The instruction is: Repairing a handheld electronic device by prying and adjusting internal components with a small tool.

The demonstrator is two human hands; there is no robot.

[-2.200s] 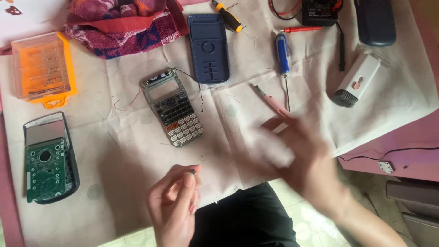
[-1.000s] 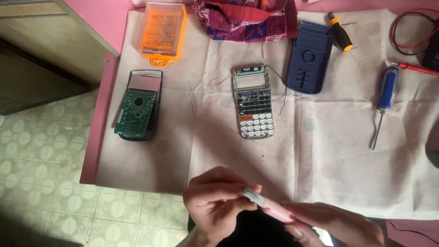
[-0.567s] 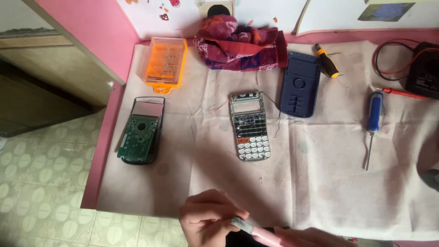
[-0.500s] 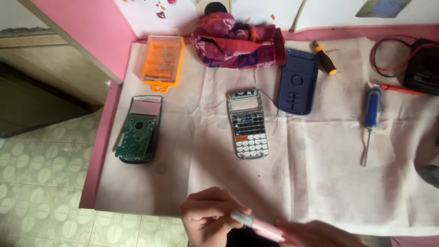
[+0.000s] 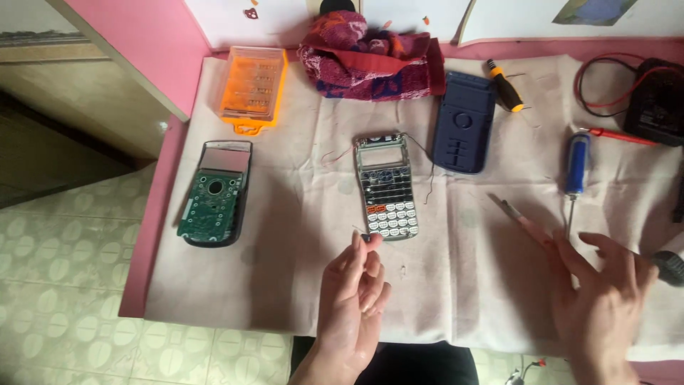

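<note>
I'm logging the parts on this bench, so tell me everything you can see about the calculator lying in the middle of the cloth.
The calculator lies flat and face up on the pale cloth, its display end toward the wall. It has a grey, plastic-looking front with rows of dark keys above light ones. The display window looks open or bare, and thin wires trail from its upper sides. Nothing holds it; the left hand hovers just below its lower edge, pinching a small dark piece.

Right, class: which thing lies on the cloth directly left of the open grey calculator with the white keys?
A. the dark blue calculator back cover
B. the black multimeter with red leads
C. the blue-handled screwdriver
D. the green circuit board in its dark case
D: the green circuit board in its dark case lies left of the open grey calculator; the other three lie to its right.
</note>
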